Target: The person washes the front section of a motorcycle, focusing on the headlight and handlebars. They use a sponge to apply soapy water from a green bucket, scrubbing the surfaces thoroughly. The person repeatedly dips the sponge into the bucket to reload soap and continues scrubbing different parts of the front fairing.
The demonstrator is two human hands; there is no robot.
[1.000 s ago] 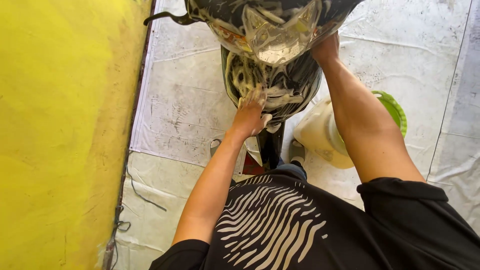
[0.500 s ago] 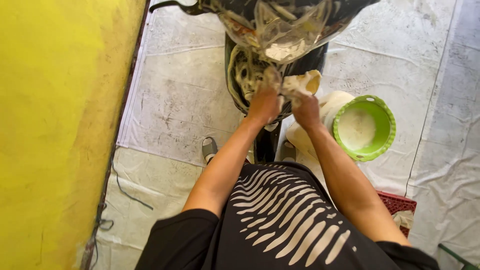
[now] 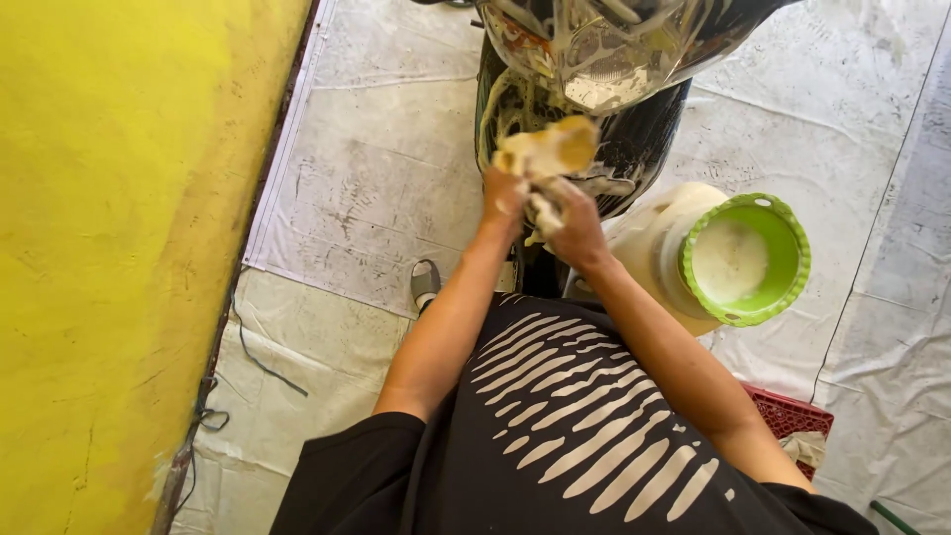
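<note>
Head view, looking down past a black shirt [image 3: 555, 436] with pale stripes on its front.

Both hands meet at about 12 o'clock from the chest, in front of a soapy black motorbike [image 3: 594, 69]. Left hand [image 3: 502, 193]: fingers clenched around the lower left part of a yellow sponge [image 3: 550, 151], suds on the knuckles. Right hand [image 3: 573, 223]: fingers also closed on the sponge, from below and at its right, touching the left hand. The sponge sits above the two hands, tilted, foamy, just before the bike's front mudguard [image 3: 634, 149]. Cannot tell whether sponge and bike touch.

The bike's headlamp [image 3: 609, 54] at 12 o'clock, top edge of frame, streaked with white foam. Mudguard below it, glossy black with foam runs.

At 2 o'clock from the hands: a pale bucket [image 3: 659, 248] on the floor, a green bowl [image 3: 792, 263] resting on its rim, white liquid or foam inside the bowl. Bucket just beside the bike's front.

At 5 o'clock, near the right elbow: corner of a red crate [image 3: 792, 411].

Floor covered by a grey-white sheet [image 3: 386, 159], scuffed and creased. One shoe [image 3: 425, 282] shows at 8 o'clock from the hands. Yellow wall [image 3: 119, 228] fills the left side; a dark cord [image 3: 253, 352] runs along its foot.
</note>
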